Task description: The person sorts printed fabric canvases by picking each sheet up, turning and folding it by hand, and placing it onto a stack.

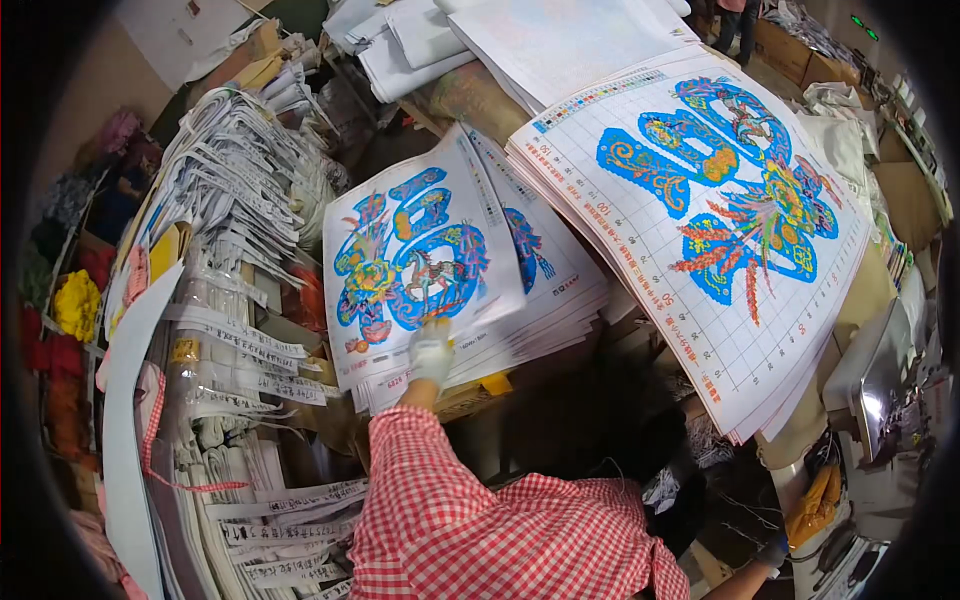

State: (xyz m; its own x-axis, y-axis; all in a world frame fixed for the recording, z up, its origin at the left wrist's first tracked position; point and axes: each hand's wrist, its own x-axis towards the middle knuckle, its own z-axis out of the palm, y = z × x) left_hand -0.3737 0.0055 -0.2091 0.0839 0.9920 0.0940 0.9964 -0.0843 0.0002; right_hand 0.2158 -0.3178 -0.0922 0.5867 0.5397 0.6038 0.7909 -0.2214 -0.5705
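The printed sheet [415, 250] lies along the bench's [465, 404] near edge, stretching away beyond the left grip [431, 353], nearer than the right grip [770, 554]; whether either pinches, I cannot tell.

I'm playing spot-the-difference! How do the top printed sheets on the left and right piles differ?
The gloved left hand touches the left sheet; no hand touches the right sheet.
The left sheet looks smaller here than the right sheet.
The left sheet's horse sits in its lower half, the right sheet's in its upper half.
Both are white with bright blue designs.
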